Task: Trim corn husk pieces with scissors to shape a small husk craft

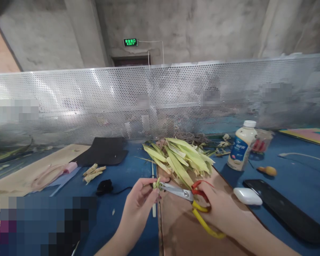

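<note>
Between the thumb and fingers of my left hand (137,204) is a small knotted piece of pale green husk (156,184). My right hand (218,201) grips a pair of scissors (179,192) by their red and yellow handles. The blade tips reach the piece at my left fingertips; whether they cut into it I cannot tell. Just beyond both hands lies a pile of pale green corn husks (180,156) on a brown board (186,231). A black thread bundle (105,186) rests left of my left hand, its strand trailing toward my fingers.
On the right stand a milk bottle (241,147) and a clear cup (261,142), near a black phone (285,209), a white case (247,196) and a small gourd (268,171). Leftward lie rolled husk pieces (93,173) and a black sheet (102,151). A perforated metal screen (173,96) closes the back.
</note>
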### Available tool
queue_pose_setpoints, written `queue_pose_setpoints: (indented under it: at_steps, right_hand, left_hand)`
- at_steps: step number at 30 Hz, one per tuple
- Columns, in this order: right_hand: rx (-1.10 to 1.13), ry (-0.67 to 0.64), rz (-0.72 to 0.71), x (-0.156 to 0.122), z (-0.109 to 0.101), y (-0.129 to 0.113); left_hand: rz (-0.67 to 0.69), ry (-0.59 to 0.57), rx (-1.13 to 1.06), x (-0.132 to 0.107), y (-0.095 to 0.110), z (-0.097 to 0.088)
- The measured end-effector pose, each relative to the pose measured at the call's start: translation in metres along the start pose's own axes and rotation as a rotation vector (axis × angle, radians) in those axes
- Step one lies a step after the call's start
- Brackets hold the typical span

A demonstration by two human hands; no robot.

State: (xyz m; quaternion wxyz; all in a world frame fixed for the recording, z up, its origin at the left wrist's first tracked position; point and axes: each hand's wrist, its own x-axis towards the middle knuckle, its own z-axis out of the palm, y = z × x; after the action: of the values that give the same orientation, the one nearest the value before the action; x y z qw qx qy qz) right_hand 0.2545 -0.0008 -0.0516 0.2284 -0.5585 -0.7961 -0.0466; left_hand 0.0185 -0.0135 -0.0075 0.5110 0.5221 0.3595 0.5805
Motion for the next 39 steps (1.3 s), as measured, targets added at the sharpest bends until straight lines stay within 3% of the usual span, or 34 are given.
queue_pose_setpoints:
  at_steps: [4,9,14,22,28,32,39]
  right_hand:
    - [0.062,0.001,0.021,0.001,-0.003,-0.003]
    - [0.186,-0.05,0.156,0.001,-0.009,-0.007]
    - [0.158,0.038,0.172,0.004,-0.018,-0.008]
    - [-0.051,0.282,-0.101,0.008,-0.011,-0.004]
    - [-0.125,0.191,-0.148,0.011,-0.004,-0.001]
    - [-0.143,0.161,-0.206,0.009,-0.006,-0.003]
    - [-0.144,0.144,-0.239,0.004,-0.007,-0.007]
  left_hand:
    - [0.013,0.0,0.028,0.001,-0.002,-0.002]
    - [0.06,0.024,0.056,0.001,-0.003,-0.003]
    - [0.057,0.041,0.048,0.002,-0.003,-0.002]
    - [0.054,0.176,0.056,0.009,-0.01,-0.01]
    - [0.221,0.347,0.202,0.008,-0.006,-0.01]
    - [0.304,0.255,0.274,-0.001,-0.01,-0.007]
    - [0.375,-0.099,0.462,-0.008,-0.021,-0.017]
